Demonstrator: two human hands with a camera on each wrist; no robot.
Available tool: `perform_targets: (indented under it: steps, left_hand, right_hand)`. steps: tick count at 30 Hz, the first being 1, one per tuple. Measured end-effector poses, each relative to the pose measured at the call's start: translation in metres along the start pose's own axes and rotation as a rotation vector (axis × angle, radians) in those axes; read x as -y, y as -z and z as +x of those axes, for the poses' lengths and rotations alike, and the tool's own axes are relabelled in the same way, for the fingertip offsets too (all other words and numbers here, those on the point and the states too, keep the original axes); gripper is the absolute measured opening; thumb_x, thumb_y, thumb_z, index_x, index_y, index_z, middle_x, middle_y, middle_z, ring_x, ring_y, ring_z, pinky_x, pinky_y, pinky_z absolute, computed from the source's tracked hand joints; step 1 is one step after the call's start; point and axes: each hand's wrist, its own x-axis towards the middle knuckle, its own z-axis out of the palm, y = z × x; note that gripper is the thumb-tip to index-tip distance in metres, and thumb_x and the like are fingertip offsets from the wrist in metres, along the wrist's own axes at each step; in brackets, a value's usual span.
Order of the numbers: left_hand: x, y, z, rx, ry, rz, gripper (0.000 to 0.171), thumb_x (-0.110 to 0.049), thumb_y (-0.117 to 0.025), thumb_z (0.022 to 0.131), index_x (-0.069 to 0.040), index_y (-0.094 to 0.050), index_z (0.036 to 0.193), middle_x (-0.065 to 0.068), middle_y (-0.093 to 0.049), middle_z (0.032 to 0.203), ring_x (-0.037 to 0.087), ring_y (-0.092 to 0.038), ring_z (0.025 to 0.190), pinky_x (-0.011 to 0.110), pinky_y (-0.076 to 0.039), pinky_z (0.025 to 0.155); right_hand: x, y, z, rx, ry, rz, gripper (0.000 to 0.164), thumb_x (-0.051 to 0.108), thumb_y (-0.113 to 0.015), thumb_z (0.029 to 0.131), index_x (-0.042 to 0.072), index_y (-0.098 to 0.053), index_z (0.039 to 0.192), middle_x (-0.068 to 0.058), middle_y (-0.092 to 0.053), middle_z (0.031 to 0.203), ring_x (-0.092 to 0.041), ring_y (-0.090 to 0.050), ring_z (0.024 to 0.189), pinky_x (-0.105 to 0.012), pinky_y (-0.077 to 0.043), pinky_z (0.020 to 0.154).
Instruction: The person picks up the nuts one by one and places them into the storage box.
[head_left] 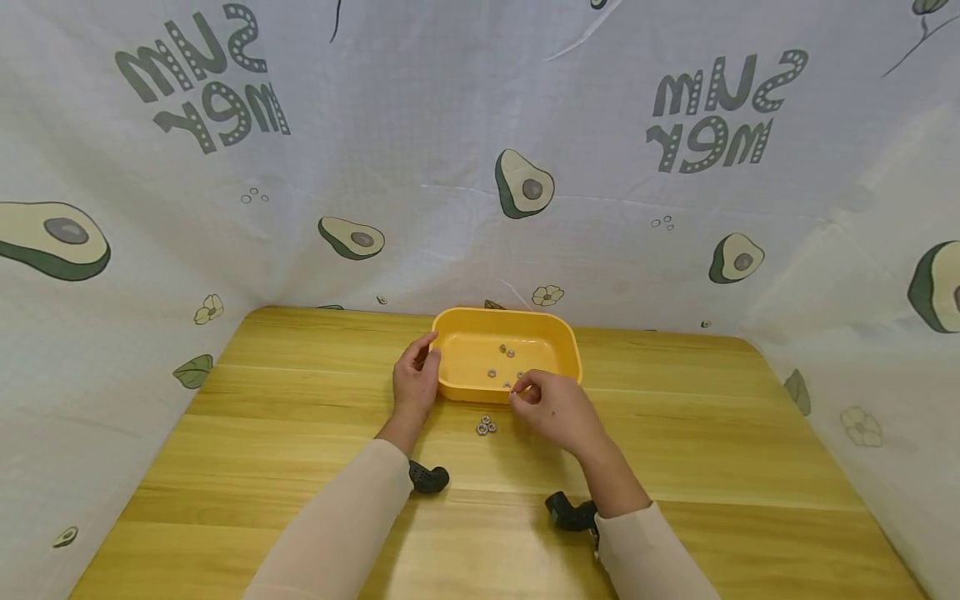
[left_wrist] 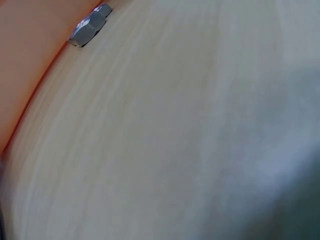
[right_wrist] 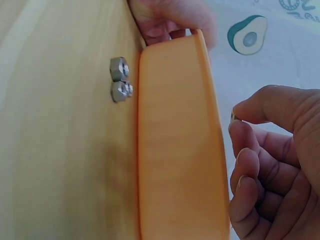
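a small nut (right_wrist: 234,117) is pinched between the thumb and forefinger of the right hand (head_left: 558,408). position of this nut: at the front rim of the tray (head_left: 472,393), to the right of the rim's midpoint. the remaining fingers of the right hand are curled in toward the palm, as the right wrist view shows.

the tray is yellow, shallow and rectangular with rounded corners; it sits upright near the far edge of the table (head_left: 300,500). at least five tray nuts (head_left: 492,373) lie spread on its floor: two close together toward the back, the others toward the front wall, partly near the right hand.

the left hand (head_left: 415,385) holds the tray at its left end, with bent fingers and thumb at the rim.

three loose nuts (head_left: 482,429) lie grouped on the table in front of the tray, apart from its front wall and between the two hands. the head view and the right wrist view both show the group; the left wrist view shows part of it in the upper left corner.

each forearm is covered by a pale sleeve (head_left: 345,517). a black fitting (head_left: 429,479) projects at each wrist. the table has a light wood grain. a white cloth (head_left: 420,150) hangs behind it, printed with avocados (head_left: 516,187), flowers, leaves and mirrored lettering (head_left: 750,83).
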Motion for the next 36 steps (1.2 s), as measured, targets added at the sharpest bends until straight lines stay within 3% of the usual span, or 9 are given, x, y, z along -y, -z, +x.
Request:
perform_targets:
  steps: [12,21,36]
  left_hand:
    - [0.001,0.000,0.001,-0.006,0.013,0.009,0.033,-0.014,-0.060,0.100,-0.011,-0.070,0.131,0.011,-0.063,0.141,0.027,-0.058,0.131,0.045,-0.047,0.112]
    - [0.000,0.001,0.002,-0.002,0.003,-0.019,0.032,-0.013,-0.061,0.099,-0.010,-0.070,0.130,0.011,-0.064,0.139,0.027,-0.059,0.130,0.045,-0.048,0.111]
    - [0.001,0.001,0.003,-0.003,0.000,-0.011,0.032,-0.013,-0.061,0.099,-0.012,-0.071,0.130,0.011,-0.064,0.140,0.028,-0.060,0.129,0.047,-0.048,0.111]
  right_hand:
    - [0.005,0.014,0.021,0.001,0.003,-0.052,0.015,0.028,-0.072,0.093,0.014,-0.070,0.099,-0.001,-0.062,0.073,-0.017,-0.052,0.059,-0.028,-0.042,0.055]
    - [0.001,0.014,0.042,0.004,0.017,-0.127,0.016,0.028,-0.071,0.094,0.013,-0.071,0.100,-0.001,-0.066,0.075,-0.016,-0.054,0.059,-0.027,-0.044,0.055]
    - [-0.009,0.010,0.077,0.108,0.032,-0.191,0.021,0.029,-0.065,0.097,0.011,-0.072,0.103,-0.001,-0.071,0.079,-0.015,-0.060,0.062,-0.027,-0.047,0.056]
